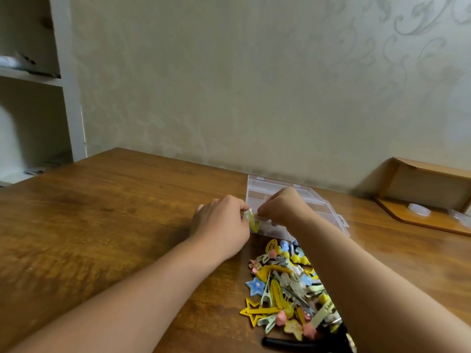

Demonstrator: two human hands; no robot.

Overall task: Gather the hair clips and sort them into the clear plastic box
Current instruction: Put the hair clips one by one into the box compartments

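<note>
Both of your hands meet at the near left corner of the clear plastic box (328, 207), which sits on the wooden table (102, 212) close to the wall. Your left hand (221, 225) is curled, thumb and forefinger pinched on the upper end of a yellow hair clip (253, 221). Your right hand (285, 207) is curled too, its fingertips closed on that same upper end from the other side, so the clip is gripped between the two hands. The clip hangs with its long axis close to vertical, the free end pointing down toward the table and leaning slightly to the right, just in front of the box's near wall. Whether it touches that wall you cannot tell from here.

The box lies with its long side running away from you and to the right; dividers show through the clear plastic, and your right hand covers part of its middle.

The rest of the clips are a loose pile (288, 289) on the table, just on your side of the box and under your right forearm. A blue star clip (256, 286) lies on its left edge, and an open yellow star clip (254, 312) lies nearer you. A black clip (285, 343) lies at the pile's near end, long axis running left to right.

A wooden stand (428, 197) sits against the wall on the far right, well apart from the box.
</note>
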